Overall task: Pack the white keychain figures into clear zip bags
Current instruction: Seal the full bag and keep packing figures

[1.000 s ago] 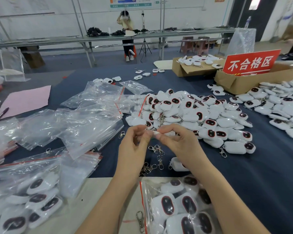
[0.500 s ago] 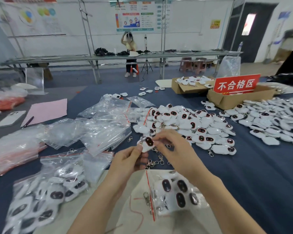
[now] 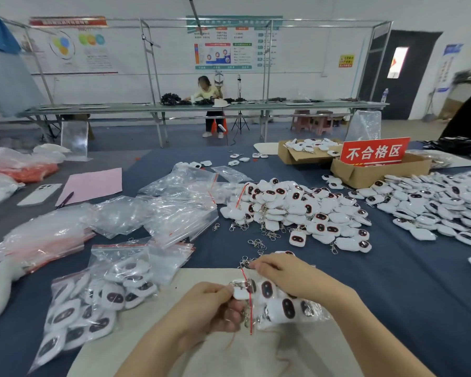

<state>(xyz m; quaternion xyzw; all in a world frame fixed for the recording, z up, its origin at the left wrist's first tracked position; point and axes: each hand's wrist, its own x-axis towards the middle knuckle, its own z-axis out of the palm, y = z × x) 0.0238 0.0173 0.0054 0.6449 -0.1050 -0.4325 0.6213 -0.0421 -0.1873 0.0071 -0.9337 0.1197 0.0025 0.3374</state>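
Note:
My left hand (image 3: 201,311) pinches a white keychain figure (image 3: 241,292) at the red-striped mouth of a clear zip bag (image 3: 286,308) lying on a pale mat. My right hand (image 3: 286,273) grips the bag's upper edge near the mouth. The bag holds several white figures with dark oval faces. A big heap of loose white figures (image 3: 297,210) lies beyond my hands on the blue cloth. A filled zip bag (image 3: 98,303) sits to my left.
Empty clear bags (image 3: 172,210) are piled at centre left. Loose metal clasps (image 3: 256,244) lie between the heap and my hands. More figures (image 3: 441,202) spread at right, near cardboard boxes (image 3: 365,172) with a red sign. A phone (image 3: 40,194), pen and pink sheet lie far left.
My hands dropped from in front of the heap down to the bag on the mat. The figure held up between both hands is now at the bag's mouth, and my right hand took the bag's edge.

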